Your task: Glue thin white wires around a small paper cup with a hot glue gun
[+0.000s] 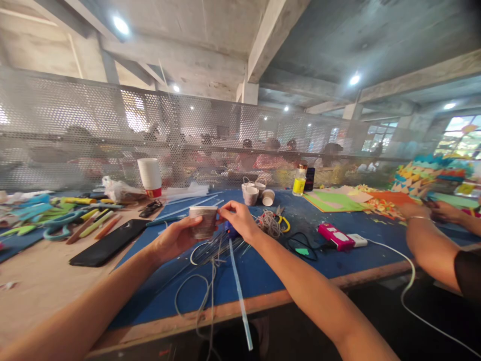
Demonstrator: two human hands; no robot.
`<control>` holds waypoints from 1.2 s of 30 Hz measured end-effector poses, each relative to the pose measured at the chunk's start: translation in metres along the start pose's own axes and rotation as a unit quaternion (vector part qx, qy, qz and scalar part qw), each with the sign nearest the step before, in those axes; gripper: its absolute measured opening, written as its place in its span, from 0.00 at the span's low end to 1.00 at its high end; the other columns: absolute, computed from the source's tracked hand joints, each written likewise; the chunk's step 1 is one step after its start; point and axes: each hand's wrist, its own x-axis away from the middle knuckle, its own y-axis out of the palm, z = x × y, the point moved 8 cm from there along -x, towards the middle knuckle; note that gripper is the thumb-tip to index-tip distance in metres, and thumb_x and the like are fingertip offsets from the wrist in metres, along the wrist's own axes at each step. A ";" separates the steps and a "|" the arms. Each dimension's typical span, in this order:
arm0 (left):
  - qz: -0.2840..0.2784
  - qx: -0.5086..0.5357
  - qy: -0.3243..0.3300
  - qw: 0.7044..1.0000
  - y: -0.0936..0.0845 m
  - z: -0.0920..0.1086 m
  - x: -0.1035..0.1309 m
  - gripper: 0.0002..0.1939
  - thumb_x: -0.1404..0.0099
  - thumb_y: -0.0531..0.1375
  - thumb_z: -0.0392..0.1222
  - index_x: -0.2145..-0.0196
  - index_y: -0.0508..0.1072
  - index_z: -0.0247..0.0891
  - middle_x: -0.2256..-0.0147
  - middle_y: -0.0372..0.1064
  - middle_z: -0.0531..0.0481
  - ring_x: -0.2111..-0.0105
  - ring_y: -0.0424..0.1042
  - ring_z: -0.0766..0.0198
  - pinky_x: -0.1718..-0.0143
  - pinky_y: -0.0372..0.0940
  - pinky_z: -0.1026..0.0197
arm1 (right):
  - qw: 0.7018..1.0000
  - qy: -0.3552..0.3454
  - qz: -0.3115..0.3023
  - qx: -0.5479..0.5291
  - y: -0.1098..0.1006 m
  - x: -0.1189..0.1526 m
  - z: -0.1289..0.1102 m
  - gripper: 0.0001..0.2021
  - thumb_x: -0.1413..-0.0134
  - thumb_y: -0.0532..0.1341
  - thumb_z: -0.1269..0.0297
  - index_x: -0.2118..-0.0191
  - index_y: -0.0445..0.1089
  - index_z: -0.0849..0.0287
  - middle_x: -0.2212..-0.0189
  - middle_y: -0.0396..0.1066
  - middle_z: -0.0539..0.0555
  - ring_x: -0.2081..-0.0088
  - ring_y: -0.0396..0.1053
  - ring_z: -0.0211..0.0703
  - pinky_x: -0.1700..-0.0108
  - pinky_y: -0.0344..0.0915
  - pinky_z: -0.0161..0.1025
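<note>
My left hand (pixel 176 238) grips a small paper cup (pixel 203 223) wrapped in grey-brown cord, held upright above the blue mat. At the cup's right side, my right hand (pixel 236 216) has its fingertips pinched together; what is between them is too small to make out. Below the hands, loose grey cord (pixel 205 291) loops over the table's front edge. A long translucent glue stick (pixel 239 296) juts toward me from a dark blue object (pixel 232 230), partly hidden by my right hand. Several cord-wrapped cups (pixel 251 194) stand behind, one lying tipped.
Tangled cord (pixel 269 223) and yellow-handled scissors (pixel 284 223) lie right of my hands. A black phone (pixel 108 243), markers and blue scissors (pixel 60 225) are at left, with stacked paper cups (pixel 149 175) behind. A pink power bank (pixel 336 236) and another person's arm (pixel 430 245) are at right.
</note>
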 end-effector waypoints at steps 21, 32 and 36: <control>-0.022 0.021 -0.023 0.999 -0.008 -0.005 -0.001 0.16 0.34 0.62 0.41 0.51 0.80 0.35 0.53 0.80 0.39 0.52 0.77 0.48 0.50 0.68 0.52 | 0.983 0.107 -0.071 -0.134 0.011 0.003 0.009 0.18 0.57 0.75 0.54 0.69 0.70 0.60 0.74 0.73 0.46 0.70 0.76 0.39 0.59 0.71 0.36; -0.035 0.032 0.029 0.998 -0.005 0.003 -0.005 0.20 0.31 0.59 0.45 0.44 0.76 0.37 0.44 0.75 0.40 0.46 0.74 0.50 0.44 0.65 0.51 | 0.999 -0.027 -0.040 0.003 0.011 0.000 0.004 0.22 0.47 0.67 0.43 0.58 0.72 0.57 0.62 0.77 0.53 0.59 0.75 0.42 0.50 0.70 0.42; -0.053 -0.006 0.054 0.997 0.000 0.005 -0.005 0.20 0.31 0.60 0.45 0.44 0.76 0.36 0.43 0.74 0.40 0.43 0.71 0.49 0.40 0.63 0.52 | 0.994 -0.038 -0.056 0.083 0.019 0.008 0.001 0.25 0.51 0.70 0.46 0.54 0.70 0.57 0.56 0.77 0.55 0.56 0.75 0.44 0.50 0.69 0.43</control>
